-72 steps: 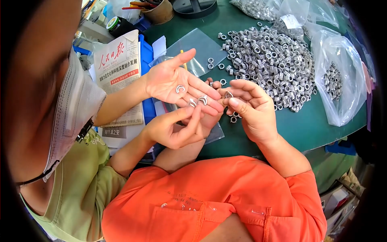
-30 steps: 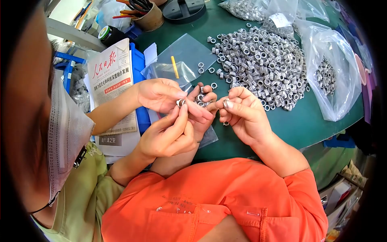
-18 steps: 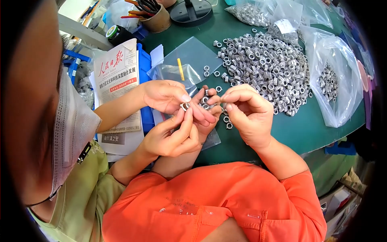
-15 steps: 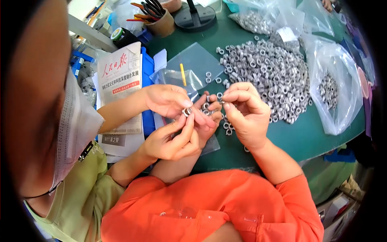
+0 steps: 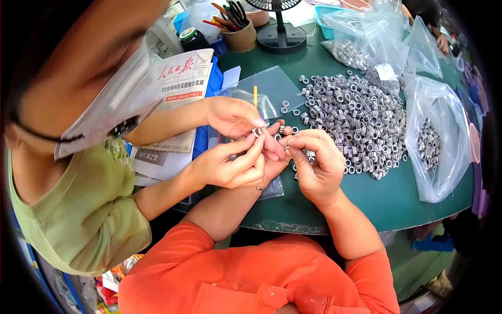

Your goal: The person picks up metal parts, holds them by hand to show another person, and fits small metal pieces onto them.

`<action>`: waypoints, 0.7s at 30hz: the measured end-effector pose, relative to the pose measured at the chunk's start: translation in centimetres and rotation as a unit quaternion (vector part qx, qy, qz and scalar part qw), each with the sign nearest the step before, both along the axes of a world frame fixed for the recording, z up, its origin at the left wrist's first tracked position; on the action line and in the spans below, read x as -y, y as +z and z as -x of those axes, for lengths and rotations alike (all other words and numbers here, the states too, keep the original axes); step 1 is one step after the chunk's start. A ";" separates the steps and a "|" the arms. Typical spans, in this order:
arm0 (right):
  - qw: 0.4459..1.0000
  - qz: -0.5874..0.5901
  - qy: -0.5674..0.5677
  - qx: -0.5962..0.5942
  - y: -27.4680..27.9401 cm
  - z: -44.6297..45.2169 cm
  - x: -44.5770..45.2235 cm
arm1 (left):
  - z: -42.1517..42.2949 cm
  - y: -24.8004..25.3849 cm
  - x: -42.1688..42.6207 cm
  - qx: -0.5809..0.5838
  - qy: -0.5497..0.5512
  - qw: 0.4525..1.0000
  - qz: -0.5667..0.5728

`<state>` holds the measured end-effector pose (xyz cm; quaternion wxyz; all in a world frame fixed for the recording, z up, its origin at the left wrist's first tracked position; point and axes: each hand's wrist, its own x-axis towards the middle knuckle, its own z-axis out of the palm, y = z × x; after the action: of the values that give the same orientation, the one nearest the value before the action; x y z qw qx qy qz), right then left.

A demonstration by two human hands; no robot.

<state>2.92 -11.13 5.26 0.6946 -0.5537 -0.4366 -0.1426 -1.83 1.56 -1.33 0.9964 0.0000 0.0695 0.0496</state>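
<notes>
My left hand (image 5: 274, 168) lies palm up beneath a co-worker's hands, which partly hide it; its curled fingers hold several small metal rings (image 5: 281, 131). To its right, my right hand (image 5: 319, 170) pinches a small metal piece (image 5: 286, 148) between thumb and fingers, close to my left fingertips. The co-worker's two hands (image 5: 230, 166) hold silvery rings (image 5: 258, 132) in their fingertips, just above my left hand. A large heap of toothed metal rings (image 5: 355, 123) lies on the green table (image 5: 293, 214) beyond my right hand.
A clear bag (image 5: 436, 183) with more rings lies right of the heap. At the back stand a fan (image 5: 282, 39) and a tool pot (image 5: 241, 39). A newspaper (image 5: 180, 89) rests on a blue tray at left, beside the masked co-worker.
The view has shifted, showing more of the table's far side and the fan. The co-worker's open palm has closed in to pinch rings. My right hand has come nearer my left fingers.
</notes>
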 end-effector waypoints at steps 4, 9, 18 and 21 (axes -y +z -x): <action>1.000 0.002 0.003 0.020 -0.2 0.4 -0.1 | -1.0 -3.1 -0.3 0.096 -0.005 0.995 -0.022; 0.999 -0.002 -0.017 0.046 -0.3 0.4 -0.2 | -1.0 -2.6 0.1 0.014 0.032 0.999 -0.008; 0.958 -0.059 0.132 -0.247 -1.0 1.1 -0.4 | 0.4 0.2 0.1 0.015 0.015 1.000 0.023; 0.927 -0.081 0.178 -0.319 -0.6 0.7 -0.3 | 0.0 -0.2 -0.5 -0.037 0.000 0.998 -0.042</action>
<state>2.26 -10.81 4.61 0.8538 -0.4250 -0.2702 0.1320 -1.82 2.05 -1.56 0.9922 0.0438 0.1040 0.0522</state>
